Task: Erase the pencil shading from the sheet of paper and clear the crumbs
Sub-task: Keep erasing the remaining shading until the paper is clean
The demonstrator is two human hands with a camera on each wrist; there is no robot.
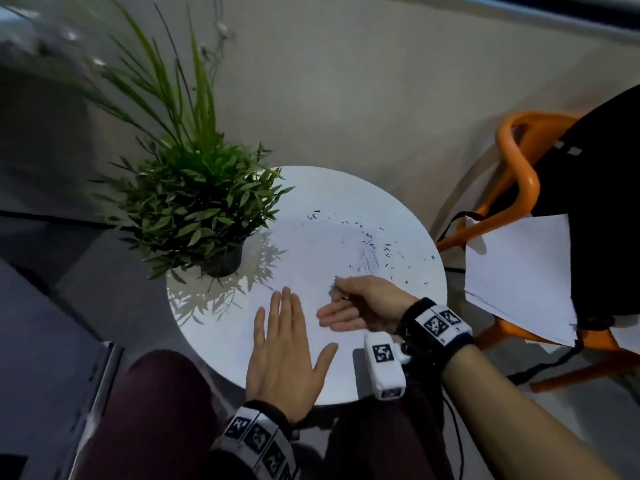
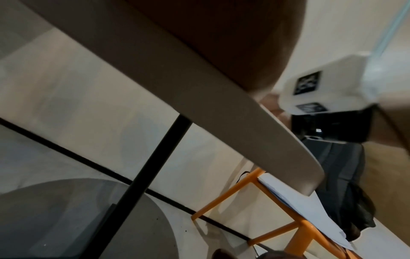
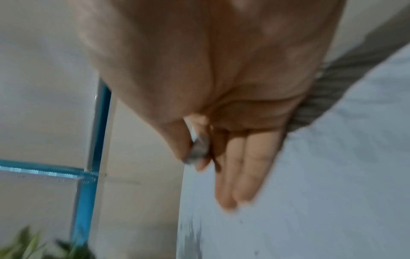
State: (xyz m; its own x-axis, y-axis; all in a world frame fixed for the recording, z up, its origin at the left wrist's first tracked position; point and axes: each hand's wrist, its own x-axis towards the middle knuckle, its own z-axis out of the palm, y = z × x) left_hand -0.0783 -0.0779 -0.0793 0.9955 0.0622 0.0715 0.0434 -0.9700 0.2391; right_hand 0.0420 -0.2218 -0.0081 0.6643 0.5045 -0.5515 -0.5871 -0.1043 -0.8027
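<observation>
A white sheet of paper (image 1: 311,251) lies on the round white table (image 1: 346,188). A faint patch of pencil shading (image 1: 365,261) remains near its middle, with dark eraser crumbs (image 1: 367,237) scattered above and to the right of it. My left hand (image 1: 282,344) lies flat on the sheet's near part, fingers straight. My right hand (image 1: 349,301) is just below the shading and pinches a small grey eraser (image 3: 198,149) between thumb and forefinger; its other fingers (image 3: 239,175) stretch out straight over the paper (image 3: 310,175). The left wrist view shows only the table's underside.
A potted green plant (image 1: 194,206) stands on the table's left edge. An orange chair (image 1: 516,157) at the right carries a dark bag (image 1: 602,188) and a stack of loose white sheets (image 1: 519,275). My dark red trouser legs (image 1: 156,410) sit under the table's near edge.
</observation>
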